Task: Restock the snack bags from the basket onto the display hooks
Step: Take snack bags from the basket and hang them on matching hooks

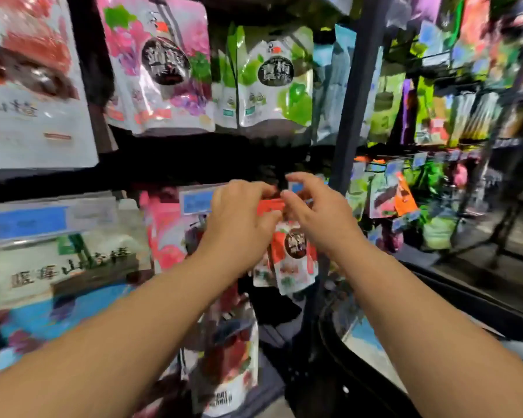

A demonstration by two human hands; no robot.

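My fingers (302, 180) on both hands are curled and pinching the red top strip of a small red and white plastic snack bag (295, 257). The bag hangs down from my pinch, toward six o'clock of my hands. My left hand (242, 220) holds the strip from nine o'clock and my right hand (319, 220) from three o'clock. I cannot see the hook, because my hands hide it. I think I am putting the bag's hole on the hook now. To do it well, I should keep the strip flat and tight, find the hook tip with the hole, push straight back, and not let go too soon. A blue paper price label (197, 202) sits at nine o'clock, just beside my left hand. At eleven o'clock hangs a big pink shiny bag (160, 70), and at twelve o'clock a green and white shiny bag (274, 76). A dark metal post (355, 86) stands at one o'clock, with more bright bags past it. A dark round rim (325, 333) at five o'clock may be the basket, but I cannot tell.
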